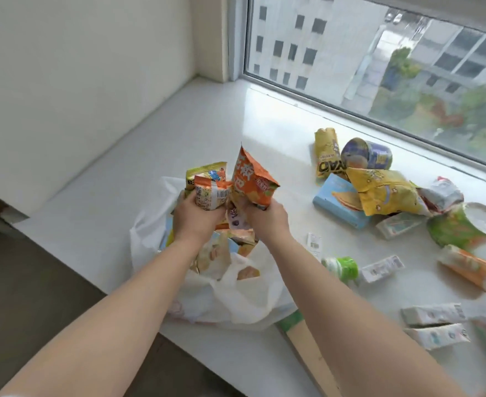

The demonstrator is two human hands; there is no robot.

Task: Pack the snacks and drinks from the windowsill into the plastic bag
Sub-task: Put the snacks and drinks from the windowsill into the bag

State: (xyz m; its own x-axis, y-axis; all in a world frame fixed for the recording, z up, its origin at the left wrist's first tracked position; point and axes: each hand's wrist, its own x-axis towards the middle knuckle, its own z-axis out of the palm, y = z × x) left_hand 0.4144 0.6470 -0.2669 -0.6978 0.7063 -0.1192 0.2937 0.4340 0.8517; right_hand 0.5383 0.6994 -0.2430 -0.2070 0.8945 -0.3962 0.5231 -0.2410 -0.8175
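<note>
Hands outstretched over plastic bag (pixel 236 299), left hand (pixel 197 214), right hand (pixel 267 217) gripping snack packets (pixel 253 181)

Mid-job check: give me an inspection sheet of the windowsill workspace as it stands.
Surface: white windowsill, bare at the left.
Job's things: white plastic bag open, packets inside; blue box, yellow bag, can, green cup, cartons unpacked at right.
Clutter: wooden strip beside the bag.
Grippers: left hand grips small packets; right hand grips orange packet, above the bag.
Cables: nothing seen.
Surroundings: window, buildings outside.
</note>
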